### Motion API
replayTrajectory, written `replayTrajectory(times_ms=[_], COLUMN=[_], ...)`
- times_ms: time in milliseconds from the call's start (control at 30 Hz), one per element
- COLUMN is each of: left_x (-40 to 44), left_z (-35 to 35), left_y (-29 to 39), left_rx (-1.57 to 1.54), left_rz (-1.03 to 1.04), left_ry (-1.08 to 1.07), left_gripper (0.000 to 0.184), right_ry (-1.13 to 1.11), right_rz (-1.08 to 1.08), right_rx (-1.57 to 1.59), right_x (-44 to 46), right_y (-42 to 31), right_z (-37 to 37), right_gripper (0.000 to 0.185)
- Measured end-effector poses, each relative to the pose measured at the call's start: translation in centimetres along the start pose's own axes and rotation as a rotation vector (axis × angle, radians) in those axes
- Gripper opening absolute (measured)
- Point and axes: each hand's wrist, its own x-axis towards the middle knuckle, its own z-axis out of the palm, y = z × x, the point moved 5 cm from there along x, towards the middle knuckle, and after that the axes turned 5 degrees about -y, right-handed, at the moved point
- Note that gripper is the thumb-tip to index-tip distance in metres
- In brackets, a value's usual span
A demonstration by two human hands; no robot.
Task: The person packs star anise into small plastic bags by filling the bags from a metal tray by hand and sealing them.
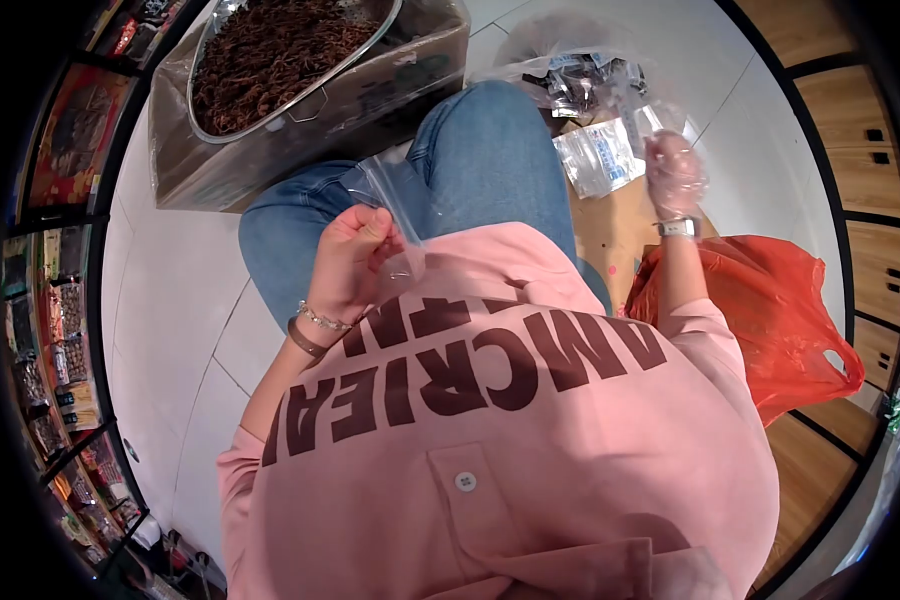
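My left hand [355,250] pinches the edge of a clear zip bag [402,205] above my lap. The bag hangs thin and flat, with no contents visible. My right hand [675,178], in a clear plastic glove, is closed beside a silver packet [600,158] with blue print. Whatever its fingers hold, if anything, I cannot make out. Just beyond that hand lies a clear plastic bag [545,70] with several small silver and dark packets [582,85] at it. The silver packet rests on a brown cardboard sheet [610,225].
A metal tray [198,105] heaped with dark reddish-brown dried pieces [270,60] sits on a plastic-lined box [370,110]. An orange-red plastic bag [760,310] stands by my right arm. Shelves of packaged goods [65,320] line the left, wooden cabinets [875,240] the right.
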Motion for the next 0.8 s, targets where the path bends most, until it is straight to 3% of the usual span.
replayTrajectory(times_ms=[100,133,200,300,400,433,533,600,667,767,800], left_x=[0.3,0.3,0.4,0.6,0.8,0.8,1.0,1.0,1.0,1.1,1.2], left_z=[0.0,-0.1,-0.3,-0.2,0.0,-0.1,-0.1,-0.4,-0.2,-0.2,-0.2], left_y=[-0.1,-0.1,-0.1,-0.1,-0.1,-0.1,-0.3,-0.5,-0.3,-0.2,-0.2], left_rx=[0.033,0.047,0.075,0.086,0.094,0.069,0.012,-0.004,0.006,0.020,0.024], left_rz=[0.004,0.000,-0.005,0.026,0.025,0.028,0.042,0.050,0.058,0.050,0.046], left_ry=[0.020,0.020,0.018,0.008,0.015,0.033,0.055,0.035,0.019,0.005,0.002], left_gripper=[0.018,0.018,0.019,0.019,0.019,0.016,0.010,0.011,0.011,0.011,0.012], right_ry=[-0.329,-0.383,-0.257,-0.737,-0.768,-0.802,-0.550,-0.208,-0.060,0.259,0.255], right_rz=[0.109,0.043,-0.141,-0.077,-0.104,0.080,0.393,0.509,0.785,0.451,0.330], right_rx=[-0.031,0.028,0.135,0.035,0.223,0.293,0.152,0.149,0.040,0.071,-0.014], right_x=[-3.0,-4.0,-5.2,-6.2,-7.1,-6.1,-5.0,-3.8,-2.5,-1.0,-0.2], right_y=[-0.1,-0.2,-2.2,-4.5,-6.0,-6.7,-3.1,0.5,2.9,3.2,2.5], right_z=[6.2,8.2,9.0,13.4,13.7,11.5,11.0,8.4,4.3,-0.1,-0.7], right_gripper=[0.008,0.007,0.010,0.012,0.014,0.015,0.015,0.015,0.013,0.010,0.010])
